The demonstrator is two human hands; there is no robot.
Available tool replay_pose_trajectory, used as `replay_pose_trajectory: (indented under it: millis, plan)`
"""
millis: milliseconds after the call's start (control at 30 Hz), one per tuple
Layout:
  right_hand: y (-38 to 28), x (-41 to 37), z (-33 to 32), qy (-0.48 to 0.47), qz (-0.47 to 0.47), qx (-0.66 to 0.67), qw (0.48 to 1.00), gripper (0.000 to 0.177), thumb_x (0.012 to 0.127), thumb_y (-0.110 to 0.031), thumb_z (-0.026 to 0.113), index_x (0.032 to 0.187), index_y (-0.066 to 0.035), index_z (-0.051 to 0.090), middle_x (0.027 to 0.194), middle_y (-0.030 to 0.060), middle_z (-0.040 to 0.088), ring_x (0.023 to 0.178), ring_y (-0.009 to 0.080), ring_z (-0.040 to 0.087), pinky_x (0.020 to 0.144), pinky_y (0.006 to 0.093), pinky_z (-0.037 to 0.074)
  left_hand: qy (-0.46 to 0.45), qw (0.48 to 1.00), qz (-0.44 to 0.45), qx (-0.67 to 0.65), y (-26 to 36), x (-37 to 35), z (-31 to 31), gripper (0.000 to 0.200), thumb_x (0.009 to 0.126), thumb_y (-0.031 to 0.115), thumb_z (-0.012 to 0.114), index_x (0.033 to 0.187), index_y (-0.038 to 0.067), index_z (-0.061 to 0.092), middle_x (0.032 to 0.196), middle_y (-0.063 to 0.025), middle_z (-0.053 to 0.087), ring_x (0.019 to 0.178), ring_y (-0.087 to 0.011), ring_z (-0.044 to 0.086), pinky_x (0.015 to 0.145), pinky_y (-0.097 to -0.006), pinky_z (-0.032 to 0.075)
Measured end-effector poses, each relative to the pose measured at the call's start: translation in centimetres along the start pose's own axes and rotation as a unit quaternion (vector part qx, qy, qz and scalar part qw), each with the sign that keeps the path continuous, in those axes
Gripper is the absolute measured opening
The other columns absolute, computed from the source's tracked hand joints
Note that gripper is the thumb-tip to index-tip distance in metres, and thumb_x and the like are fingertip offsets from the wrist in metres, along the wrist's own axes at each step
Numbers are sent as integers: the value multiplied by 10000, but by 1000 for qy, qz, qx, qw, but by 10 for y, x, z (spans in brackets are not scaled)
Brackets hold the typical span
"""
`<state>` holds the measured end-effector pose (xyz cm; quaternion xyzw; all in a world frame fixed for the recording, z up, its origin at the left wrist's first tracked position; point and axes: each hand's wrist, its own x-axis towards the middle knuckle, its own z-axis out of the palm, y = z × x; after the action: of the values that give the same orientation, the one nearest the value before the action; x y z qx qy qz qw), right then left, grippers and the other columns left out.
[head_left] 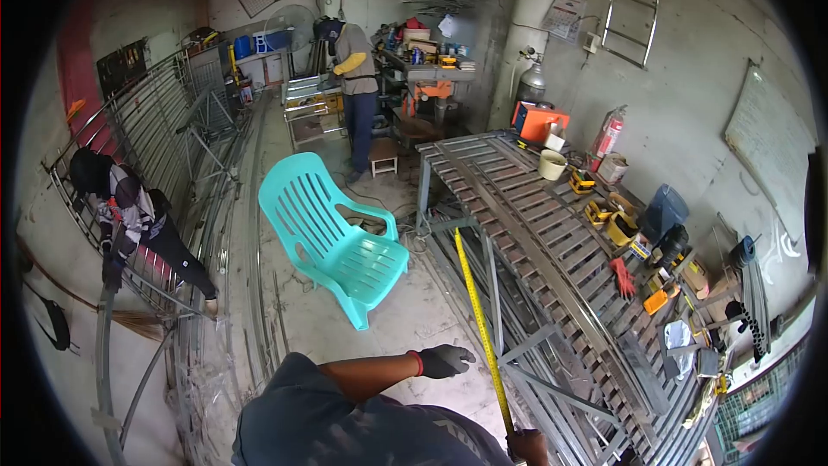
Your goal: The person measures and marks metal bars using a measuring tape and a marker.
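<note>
My left hand [445,361], in a dark grey glove with a red cuff, reaches across in front of my body. Its fingers are apart with nothing in them, a little left of a yellow tape measure [479,319]. The tape's blade is pulled out long and slants upward beside the slatted metal workbench [517,198]. At the bottom edge, my right hand [528,446] is closed at the blade's lower end; the tape's case is hidden. Ahead of my left hand stands a turquoise plastic armchair [332,237].
A masked person [129,207] bends over metal bars at the left; another person [354,78] works at the back. An orange machine [539,121], a bucket [552,164], red gloves [622,279] and yellow tools lie along the bench. Long steel bars [543,328] fill the space beneath it.
</note>
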<state>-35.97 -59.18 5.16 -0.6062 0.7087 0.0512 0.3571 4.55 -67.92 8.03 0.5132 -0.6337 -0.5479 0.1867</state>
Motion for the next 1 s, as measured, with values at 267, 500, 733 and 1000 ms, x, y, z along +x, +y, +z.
replay_pose_trajectory:
  millis: [267, 500, 733, 1000]
  plan:
    - [53, 41, -50, 115, 17, -20, 993, 561, 897, -531, 733, 782, 17, 767, 778, 269, 749, 812, 435, 793, 714, 547, 595, -91, 982, 62, 152, 34, 98, 63, 565, 1053, 457, 668, 1420, 30, 718, 1541, -223, 649, 1270, -418, 700, 1074, -450, 567]
    - [10, 112, -112, 101, -13, -58, 993, 519, 922, -523, 732, 820, -15, 766, 806, 303, 735, 847, 486, 767, 723, 571, 598, -127, 984, -51, -115, 93, 157, 63, 648, 1092, 478, 668, 1604, 91, 580, 1191, -126, 740, 997, -232, 751, 746, -372, 627]
    - [-65, 207, -186, 61, -8, -113, 992, 535, 955, -542, 691, 1022, -29, 827, 1047, 318, 776, 1032, 520, 757, 915, 574, 615, -72, 955, -20, -286, 50, 285, 39, 488, 1092, 363, 704, 1327, -63, 744, 1182, -156, 814, 1032, -222, 788, 914, -361, 655]
    - [-123, 283, -257, 43, 12, -128, 991, 499, 979, -527, 676, 1173, -100, 848, 1122, 305, 781, 1129, 491, 749, 1008, 576, 591, 4, 945, 17, -328, 25, 388, 4, 317, 1040, 222, 766, 1287, 28, 807, 1205, -115, 818, 1119, -188, 774, 948, -356, 640]
